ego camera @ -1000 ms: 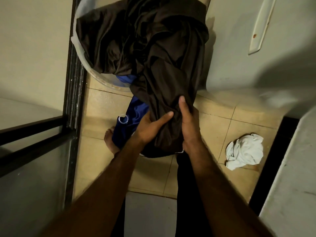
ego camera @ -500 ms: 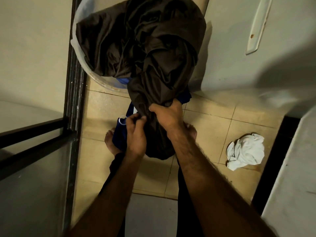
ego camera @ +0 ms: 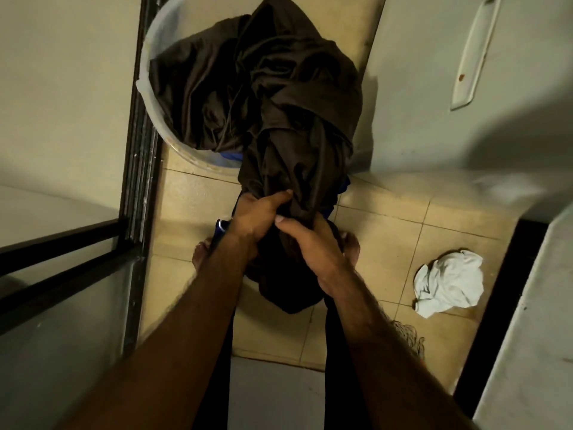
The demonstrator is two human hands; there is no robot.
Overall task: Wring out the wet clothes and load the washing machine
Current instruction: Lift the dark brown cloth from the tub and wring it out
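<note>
A large dark brown cloth (ego camera: 273,97) spills out of a pale plastic tub (ego camera: 152,76) and hangs down toward me. My left hand (ego camera: 257,215) grips the bunched cloth from the left. My right hand (ego camera: 307,243) grips it just below and to the right, and both hands touch each other. The cloth's lower end (ego camera: 285,290) dangles below my hands. A blue garment (ego camera: 221,228) shows behind my left wrist and under the cloth at the tub's edge.
A white crumpled cloth (ego camera: 449,282) lies on the tan tiled floor (ego camera: 387,231) at the right. A dark metal frame (ego camera: 136,169) runs down the left. A pale wall or appliance side (ego camera: 434,88) stands at the right. My bare feet are under the cloth.
My hands have shifted their grip on the brown cloth, from fists set apart to hands pressed together. The view has tilted slightly, so the tub sits lower in frame.
</note>
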